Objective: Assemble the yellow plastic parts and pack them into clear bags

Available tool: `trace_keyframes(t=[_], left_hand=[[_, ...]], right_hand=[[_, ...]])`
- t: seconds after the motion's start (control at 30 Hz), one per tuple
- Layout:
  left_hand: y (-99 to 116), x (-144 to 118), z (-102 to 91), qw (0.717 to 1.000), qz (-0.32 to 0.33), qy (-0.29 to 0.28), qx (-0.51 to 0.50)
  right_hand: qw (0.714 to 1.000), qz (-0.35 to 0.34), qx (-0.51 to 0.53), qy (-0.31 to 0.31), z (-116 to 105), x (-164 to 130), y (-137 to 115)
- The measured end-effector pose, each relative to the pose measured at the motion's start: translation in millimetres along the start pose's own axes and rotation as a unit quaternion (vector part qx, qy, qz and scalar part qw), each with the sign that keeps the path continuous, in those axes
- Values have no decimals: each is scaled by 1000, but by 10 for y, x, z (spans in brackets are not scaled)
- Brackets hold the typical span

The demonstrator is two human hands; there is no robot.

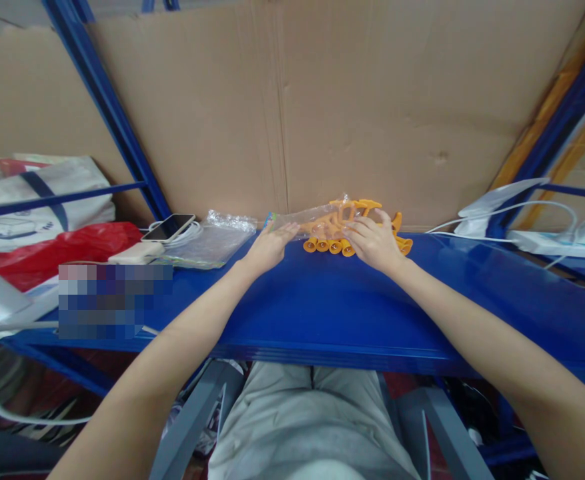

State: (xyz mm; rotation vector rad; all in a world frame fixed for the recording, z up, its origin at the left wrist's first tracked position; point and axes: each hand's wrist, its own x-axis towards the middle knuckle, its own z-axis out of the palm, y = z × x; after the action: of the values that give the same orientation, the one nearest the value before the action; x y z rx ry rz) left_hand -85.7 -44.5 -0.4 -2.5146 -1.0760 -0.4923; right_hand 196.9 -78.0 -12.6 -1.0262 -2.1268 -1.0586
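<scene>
A clear plastic bag (292,217) with an orange plastic piece inside lies stretched between my hands, at the back of the blue table. My left hand (273,245) is closed on the bag's left end, beside a small blue and green printed patch. My right hand (373,243) has its fingers bent round the bag's right end, where its fingertips partly hide the orange piece. Several loose orange plastic pieces (335,247) with round, hollow ends lie in a row just below the bag. More of them (367,204) show behind and beside my right hand.
Left of my hands lie a flat clear plastic packet (217,241), a phone (169,228) on a coiled white cable and a white block (136,253). A red plastic bag (97,241) lies farther left. White cables and a power strip (562,244) are at right. Cardboard (362,100) stands behind.
</scene>
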Motion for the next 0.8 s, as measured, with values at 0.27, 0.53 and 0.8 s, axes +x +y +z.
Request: trace_keyframes(t=[0.27,0.53,0.8], left_hand=[[42,-18,-87,999,-39,-7,25],[58,-32,-107,998,-49,22,31],[-29,-59,-236,988,-118,90,42]], right_hand=[[999,-14,-44,-3,-5,8,55],[999,6,-37,12,-46,-4,79],[998,55,-2,30,-42,2,33]])
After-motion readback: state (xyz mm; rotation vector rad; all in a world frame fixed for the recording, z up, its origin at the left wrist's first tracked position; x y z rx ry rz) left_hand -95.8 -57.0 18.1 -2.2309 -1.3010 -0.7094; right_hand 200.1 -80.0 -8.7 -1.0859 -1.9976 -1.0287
